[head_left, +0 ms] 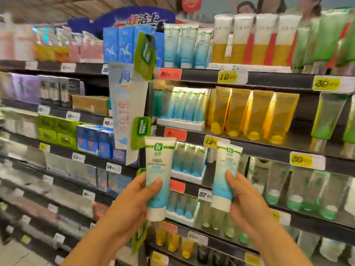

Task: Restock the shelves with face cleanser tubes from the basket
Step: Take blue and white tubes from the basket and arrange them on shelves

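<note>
— What is standing around the hands?

— I am looking at shelves [249,148] packed with tubes: gold tubes [255,114] to the far right, and a hanging green tag [140,129] just left of the near tube.

— And the cleansers?

— My left hand [132,204] is gripping a cleanser tube [158,177], fingers closed around it, cap down. My right hand [247,200] is holding a second tube [225,175] likewise. Both are white fading to blue.

— Any room?

— A dark gap is showing between the two tubes.
</note>
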The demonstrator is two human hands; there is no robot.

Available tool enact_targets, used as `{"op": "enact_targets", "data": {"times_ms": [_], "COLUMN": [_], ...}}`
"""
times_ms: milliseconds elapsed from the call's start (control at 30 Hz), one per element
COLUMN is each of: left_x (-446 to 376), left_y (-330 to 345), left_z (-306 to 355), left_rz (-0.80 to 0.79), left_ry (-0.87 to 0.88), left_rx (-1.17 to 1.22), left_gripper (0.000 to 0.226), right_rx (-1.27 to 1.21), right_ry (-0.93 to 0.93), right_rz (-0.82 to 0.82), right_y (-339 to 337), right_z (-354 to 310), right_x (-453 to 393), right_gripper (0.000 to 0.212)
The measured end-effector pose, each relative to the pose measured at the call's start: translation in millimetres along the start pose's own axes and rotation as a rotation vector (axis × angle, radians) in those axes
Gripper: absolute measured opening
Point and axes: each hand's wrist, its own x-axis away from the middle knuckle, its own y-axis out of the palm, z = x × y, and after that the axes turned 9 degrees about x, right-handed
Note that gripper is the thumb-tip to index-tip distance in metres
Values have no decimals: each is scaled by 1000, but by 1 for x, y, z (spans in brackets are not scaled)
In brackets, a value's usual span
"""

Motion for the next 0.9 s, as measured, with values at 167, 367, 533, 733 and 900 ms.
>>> {"op": "enact_targets", "data": {"times_ms": [167, 367, 533, 733, 900], "left_x": [-67, -127, -157, -177, -187], "left_y": [-2, -6, -10, -17, -27], "left_z": [21, 22, 19, 30, 36], "left_rz": [-14, 18, -10, -103, -127], "left_ry": [45, 86, 60, 49, 45], "left_rx": [-14, 8, -6, 65, 89], "left_gripper": [46, 44, 46, 45, 47], "right_rx": [38, 223, 411, 465, 597], "right_ry": [-23, -74, -172, -331, -434], "right_rz": [-43, -52, 71, 244, 319], "right_y": [30, 63, 87, 107, 124], "right_z": [-38, -66, -74, -72, -60], "right_x": [-93, -178, -231, -266, -282], "right_gripper": [14, 13, 18, 27, 25]}}
